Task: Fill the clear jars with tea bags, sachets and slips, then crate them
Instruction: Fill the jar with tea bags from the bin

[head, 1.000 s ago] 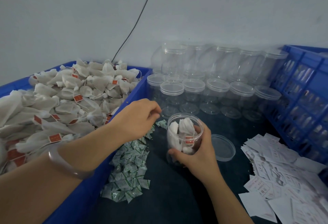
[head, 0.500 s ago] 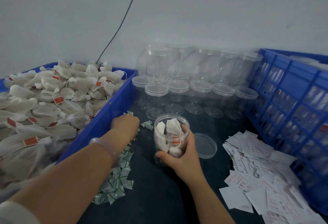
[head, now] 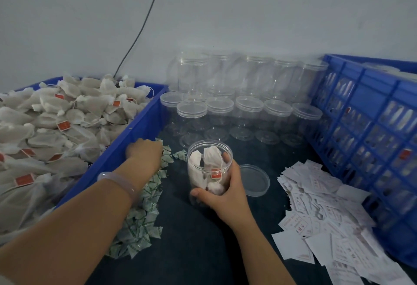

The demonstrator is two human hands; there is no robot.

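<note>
My right hand (head: pixel 222 196) grips an open clear jar (head: pixel 208 167) standing on the dark table, with several white tea bags inside. Its loose lid (head: pixel 255 180) lies just right of it. My left hand (head: pixel 144 153) is down on the far end of a pile of green-and-white sachets (head: pixel 144 212), its fingertips hidden among them, so I cannot tell whether it holds one. A blue bin (head: pixel 126 149) heaped with tea bags (head: pixel 56 126) sits at the left. White paper slips (head: pixel 325 212) lie spread at the right.
Several empty lidded clear jars (head: pixel 234 104) stand stacked in two tiers against the back wall. A blue slatted crate (head: pixel 370 126) holding filled jars lines the right side. A black cable (head: pixel 140 29) runs down the wall.
My left hand has dropped from beside the jar mouth down onto the sachet pile. The right hand keeps its hold on the jar. The camera view shifted slightly.
</note>
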